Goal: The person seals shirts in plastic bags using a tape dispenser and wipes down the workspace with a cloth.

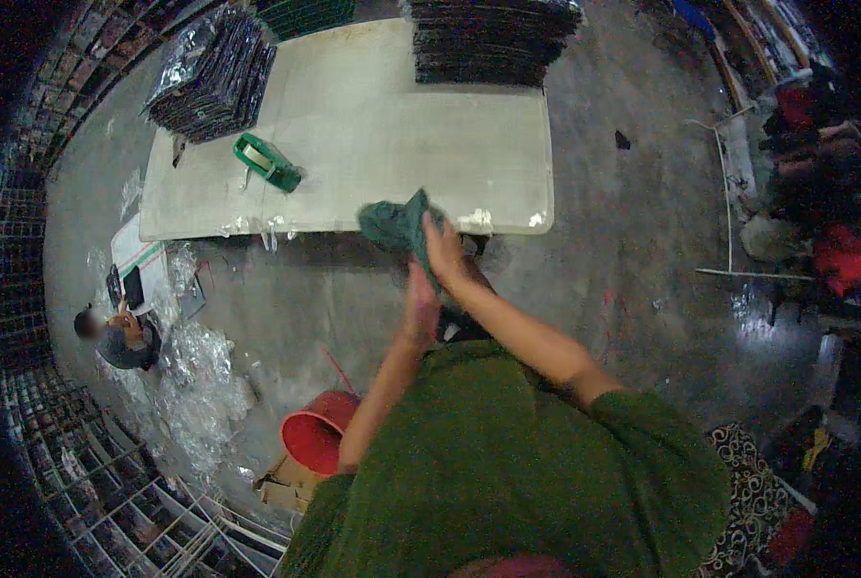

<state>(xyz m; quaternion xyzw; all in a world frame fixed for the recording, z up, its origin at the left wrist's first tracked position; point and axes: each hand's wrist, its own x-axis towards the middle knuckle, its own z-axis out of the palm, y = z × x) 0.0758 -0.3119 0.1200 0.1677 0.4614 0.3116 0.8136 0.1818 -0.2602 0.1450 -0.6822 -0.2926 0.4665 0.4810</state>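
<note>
A dark green cloth item point(394, 224), its exact kind not clear, is held upright between my two hands at the near edge of the pale table point(401, 144). My right hand point(445, 253) presses flat on its right side. Below and to the left, my left hand point(421, 292) is blurred and bears on the item's lower part, its fingers partly hidden. A green tape dispenser point(268, 162) with a roll of tape lies on the table to the left.
Stacks of dark, plastic-wrapped items point(213, 79) point(488, 43) stand on the table's far side. A red bucket point(318, 433) lies tipped by my left forearm. Clear plastic wrap point(202, 383) covers floor at left, beside a seated person point(130, 339). Wire racks line the left rim.
</note>
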